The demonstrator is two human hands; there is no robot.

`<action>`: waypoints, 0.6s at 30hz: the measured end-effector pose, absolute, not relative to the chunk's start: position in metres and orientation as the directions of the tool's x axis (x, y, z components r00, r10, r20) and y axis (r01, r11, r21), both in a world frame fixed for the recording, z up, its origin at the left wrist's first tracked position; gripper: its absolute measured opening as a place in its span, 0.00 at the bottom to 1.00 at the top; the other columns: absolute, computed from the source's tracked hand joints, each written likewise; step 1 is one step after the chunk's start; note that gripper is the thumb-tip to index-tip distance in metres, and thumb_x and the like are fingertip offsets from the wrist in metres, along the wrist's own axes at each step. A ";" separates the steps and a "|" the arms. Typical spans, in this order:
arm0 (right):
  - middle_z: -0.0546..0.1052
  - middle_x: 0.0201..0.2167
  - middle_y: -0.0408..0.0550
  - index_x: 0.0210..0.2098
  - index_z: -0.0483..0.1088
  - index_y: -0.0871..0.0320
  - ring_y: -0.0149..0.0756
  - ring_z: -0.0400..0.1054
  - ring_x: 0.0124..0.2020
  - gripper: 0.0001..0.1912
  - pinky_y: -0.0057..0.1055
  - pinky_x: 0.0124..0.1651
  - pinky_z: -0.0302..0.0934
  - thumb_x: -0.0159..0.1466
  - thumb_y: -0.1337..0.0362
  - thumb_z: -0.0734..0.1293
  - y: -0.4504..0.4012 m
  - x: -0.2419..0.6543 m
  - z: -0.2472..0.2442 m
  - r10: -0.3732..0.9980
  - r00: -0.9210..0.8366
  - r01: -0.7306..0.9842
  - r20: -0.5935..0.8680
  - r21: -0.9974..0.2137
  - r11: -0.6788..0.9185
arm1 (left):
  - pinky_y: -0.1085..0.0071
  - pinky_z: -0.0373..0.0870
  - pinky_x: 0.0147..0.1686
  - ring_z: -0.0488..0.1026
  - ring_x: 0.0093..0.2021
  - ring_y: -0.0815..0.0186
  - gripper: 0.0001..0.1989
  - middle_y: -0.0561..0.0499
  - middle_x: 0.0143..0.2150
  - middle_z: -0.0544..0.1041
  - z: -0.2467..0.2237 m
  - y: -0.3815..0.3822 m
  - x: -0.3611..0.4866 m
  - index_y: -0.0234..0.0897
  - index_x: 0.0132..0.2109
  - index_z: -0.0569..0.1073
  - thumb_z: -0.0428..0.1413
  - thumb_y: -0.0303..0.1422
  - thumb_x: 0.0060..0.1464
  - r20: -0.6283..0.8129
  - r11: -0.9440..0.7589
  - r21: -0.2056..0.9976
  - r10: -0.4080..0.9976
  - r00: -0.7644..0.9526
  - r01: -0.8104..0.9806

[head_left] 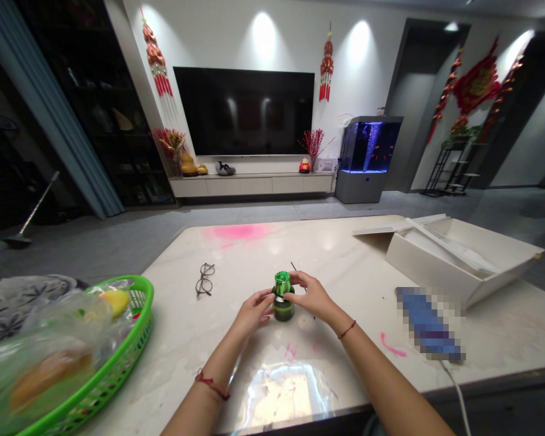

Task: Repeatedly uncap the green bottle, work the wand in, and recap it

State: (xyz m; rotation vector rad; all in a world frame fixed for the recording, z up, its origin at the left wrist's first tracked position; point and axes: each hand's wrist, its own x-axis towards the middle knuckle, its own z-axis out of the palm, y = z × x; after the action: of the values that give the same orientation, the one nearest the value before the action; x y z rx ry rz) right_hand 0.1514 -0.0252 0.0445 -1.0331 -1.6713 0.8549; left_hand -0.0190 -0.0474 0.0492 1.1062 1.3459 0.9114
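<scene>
A small dark-green jar-like object (283,310) with a shiny bright-green ribbed top (282,282) stands upright on the pale table (172,351). My left hand (255,310) is at its left side, fingertips bent against its middle. From the right, my right hand (309,294) grips it just below the ribbed top, with the thumb in front and fingers behind. Between the hands a bit of a light label shows on the object. Its exact kind is unclear. A thin dark stick (293,266) lies behind my right hand, partly hidden by it.
Eyeglasses (204,280) lie to the left. A green plastic basket (134,345) with bagged food takes up the near left. At the right are an open white box (440,272) and a blurred-out blue device (429,324) with a white cable (458,393). Pink stains (240,232) mark the tabletop.
</scene>
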 end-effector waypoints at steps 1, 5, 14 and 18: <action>0.75 0.41 0.48 0.44 0.67 0.57 0.37 0.69 0.43 0.23 0.38 0.50 0.60 0.47 0.66 0.68 -0.025 0.150 0.044 0.911 -0.190 0.249 0.365 -0.880 0.405 | 0.70 0.66 0.37 0.74 0.38 0.63 0.25 0.43 0.48 0.73 0.049 -0.048 -0.019 0.38 0.49 0.69 0.57 0.44 0.45 -0.268 0.262 0.959 0.962 0.053 0.106; 0.74 0.43 0.47 0.46 0.66 0.56 0.37 0.67 0.45 0.25 0.38 0.51 0.59 0.47 0.65 0.69 -0.028 0.145 0.043 0.907 -0.190 0.268 0.375 -0.869 0.415 | 0.70 0.66 0.36 0.74 0.37 0.64 0.25 0.43 0.47 0.74 0.047 -0.047 -0.019 0.37 0.49 0.69 0.58 0.44 0.44 -0.265 0.260 0.961 0.963 0.041 0.094; 0.75 0.41 0.47 0.45 0.68 0.57 0.37 0.68 0.44 0.22 0.37 0.50 0.60 0.49 0.65 0.68 -0.027 0.142 0.041 0.905 -0.161 0.280 0.394 -0.861 0.425 | 0.71 0.66 0.36 0.74 0.37 0.64 0.26 0.43 0.48 0.73 0.046 -0.046 -0.019 0.37 0.49 0.69 0.58 0.45 0.43 -0.265 0.261 0.961 0.963 0.047 0.088; 0.74 0.43 0.47 0.46 0.67 0.55 0.37 0.68 0.45 0.23 0.38 0.51 0.60 0.49 0.65 0.68 -0.028 0.144 0.044 0.910 -0.176 0.272 0.376 -0.870 0.412 | 0.71 0.66 0.36 0.74 0.37 0.64 0.26 0.43 0.49 0.72 0.046 -0.047 -0.019 0.37 0.49 0.69 0.58 0.45 0.44 -0.262 0.257 0.963 0.964 0.051 0.086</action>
State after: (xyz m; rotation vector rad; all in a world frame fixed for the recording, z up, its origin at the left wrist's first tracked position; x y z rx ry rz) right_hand 0.1437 -0.0280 0.0438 -1.0446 -1.6858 0.8130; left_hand -0.0190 -0.0468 0.0463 1.0963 1.3333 0.9312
